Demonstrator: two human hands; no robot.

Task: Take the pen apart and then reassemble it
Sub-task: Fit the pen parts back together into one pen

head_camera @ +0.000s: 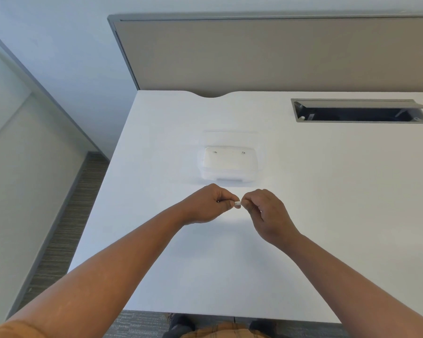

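Crosswise, pen (237,203) between hands.

Two bare forearms are reaching forward from the bottom corners, converging toward the middle. The left hand (206,204) is curling into a loose fist, knuckles up, thumb and forefinger pinching together at its right side. The right hand (266,212) is mirroring it, fingers curled, pinching toward the left. The fingertips of both hands are nearly meeting.
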